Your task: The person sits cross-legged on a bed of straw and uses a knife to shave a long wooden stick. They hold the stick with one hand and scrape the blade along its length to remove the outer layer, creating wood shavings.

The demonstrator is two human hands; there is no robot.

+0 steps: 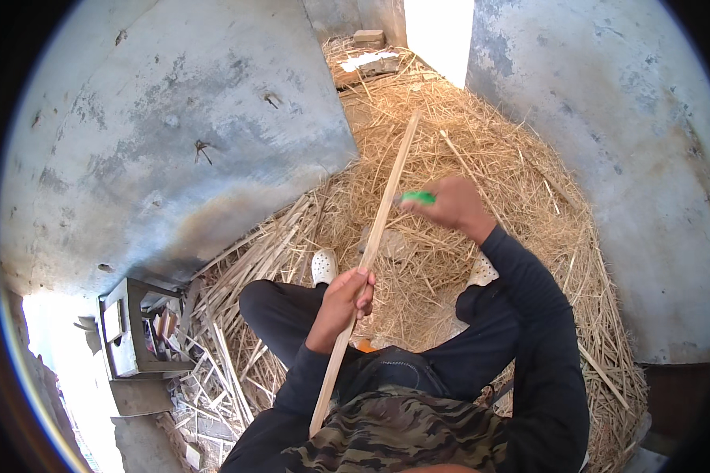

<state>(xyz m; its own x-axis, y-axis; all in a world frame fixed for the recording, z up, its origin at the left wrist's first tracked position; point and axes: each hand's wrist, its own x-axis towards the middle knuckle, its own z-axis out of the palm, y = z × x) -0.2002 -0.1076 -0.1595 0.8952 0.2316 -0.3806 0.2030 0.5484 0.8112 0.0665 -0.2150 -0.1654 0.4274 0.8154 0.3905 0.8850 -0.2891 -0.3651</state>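
Observation:
A long, flat, pale strip, bamboo or wood [389,194], slants from my lap up and away to the right. My left hand [345,303] is wrapped round its lower half. Farther along it, my right hand [448,206] is closed round a tool with a green handle [418,196]. The tool's dark working end meets or nearly meets the strip's right edge; its exact kind is blurred. The strip's near end rests by the camouflage cloth [402,430] over my lap.
Straw-like shavings [481,150] cover the floor around my feet in pale clogs [323,266]. Split strips [248,256] lie in a heap at left, near a small open-fronted cabinet [138,331]. Worn walls [189,102] stand on both sides, with a brick [368,36] at the far end.

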